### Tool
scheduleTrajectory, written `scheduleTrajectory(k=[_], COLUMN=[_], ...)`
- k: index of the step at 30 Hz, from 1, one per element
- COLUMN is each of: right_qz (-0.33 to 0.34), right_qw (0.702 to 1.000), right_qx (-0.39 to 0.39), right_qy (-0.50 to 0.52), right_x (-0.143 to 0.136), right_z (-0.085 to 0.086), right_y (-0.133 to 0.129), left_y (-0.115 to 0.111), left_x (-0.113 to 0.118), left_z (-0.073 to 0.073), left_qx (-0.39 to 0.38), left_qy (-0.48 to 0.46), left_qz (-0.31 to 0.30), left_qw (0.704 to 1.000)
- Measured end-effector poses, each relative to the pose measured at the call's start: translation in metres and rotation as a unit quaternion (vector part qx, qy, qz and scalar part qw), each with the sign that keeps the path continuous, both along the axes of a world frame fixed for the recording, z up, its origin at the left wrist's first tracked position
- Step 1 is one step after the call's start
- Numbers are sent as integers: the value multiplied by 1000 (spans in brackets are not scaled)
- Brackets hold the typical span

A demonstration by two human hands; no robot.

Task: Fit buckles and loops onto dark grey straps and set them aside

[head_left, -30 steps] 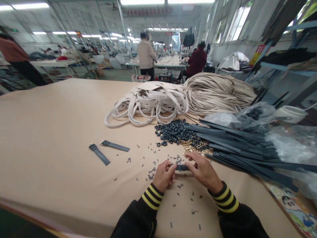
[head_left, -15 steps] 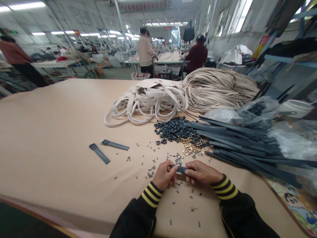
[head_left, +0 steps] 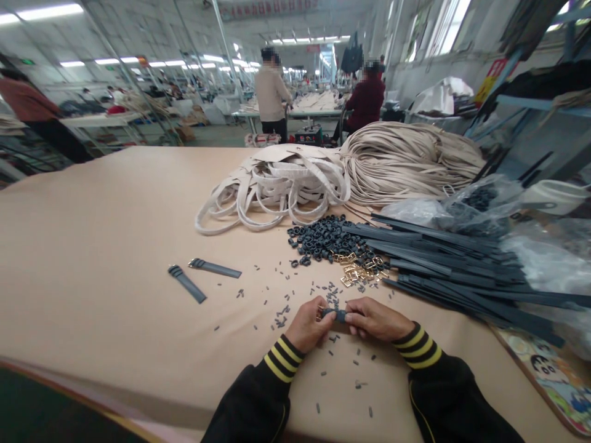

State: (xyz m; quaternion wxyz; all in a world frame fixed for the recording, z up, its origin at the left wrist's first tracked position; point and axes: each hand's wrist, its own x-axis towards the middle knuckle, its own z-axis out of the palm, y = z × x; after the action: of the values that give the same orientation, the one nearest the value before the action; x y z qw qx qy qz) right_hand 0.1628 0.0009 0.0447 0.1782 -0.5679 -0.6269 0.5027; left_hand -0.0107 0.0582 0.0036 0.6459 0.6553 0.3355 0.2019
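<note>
Between my two hands is a short dark grey strap (head_left: 340, 315) with a gold buckle at its left end, mostly covered by fingers. My left hand (head_left: 308, 324) is closed on the buckle end, thumb on top. Pinching the strap's right part is my right hand (head_left: 376, 320). Just beyond my hands lie gold buckles (head_left: 362, 271) and a heap of dark strap loops (head_left: 321, 240). Two buckled straps (head_left: 187, 284) rest on the table to the left, each with a loop near its buckle. Small dark bits (head_left: 282, 317) are scattered around my hands.
Long dark strips (head_left: 443, 258) are piled at the right, beside clear plastic bags (head_left: 484, 203). Pale straps (head_left: 277, 184) and a beige strap bundle (head_left: 410, 160) lie at the back of the table (head_left: 106, 227). A printed board (head_left: 549, 375) sits at the right edge. Co-workers (head_left: 272, 92) stand farther off.
My hands stay in nearly the same place, still holding the strap. The left fingers have shifted slightly, and the gold buckle shows less than before.
</note>
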Motion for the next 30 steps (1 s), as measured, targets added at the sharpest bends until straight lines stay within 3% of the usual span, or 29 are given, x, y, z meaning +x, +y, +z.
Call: scheduleTrajectory(k=[4, 11, 14, 20, 26, 30], right_qz=[-8, 33, 28, 52, 41, 35], right_qw=[1000, 996, 995, 986, 996, 995], right_qx=[-13, -75, -97, 88, 63, 78], right_qy=[24, -30, -21, -132, -46, -51], right_x=[-2, -8, -10, -8, -7, -10], right_z=[1, 4, 1, 7, 2, -2], right_y=[-1, 1, 0, -1, 0, 5], left_y=[2, 5, 4, 1, 3, 2], left_x=[-2, 1, 3, 4, 0, -2], left_z=[2, 5, 3, 5, 9, 7], left_qx=[2, -75, -66, -10, -57, -53], left_qy=[7, -11, -2, -19, -25, -66], left_qz=[-19, -49, -48, -43, -65, -49], left_qw=[1000, 996, 997, 999, 996, 995])
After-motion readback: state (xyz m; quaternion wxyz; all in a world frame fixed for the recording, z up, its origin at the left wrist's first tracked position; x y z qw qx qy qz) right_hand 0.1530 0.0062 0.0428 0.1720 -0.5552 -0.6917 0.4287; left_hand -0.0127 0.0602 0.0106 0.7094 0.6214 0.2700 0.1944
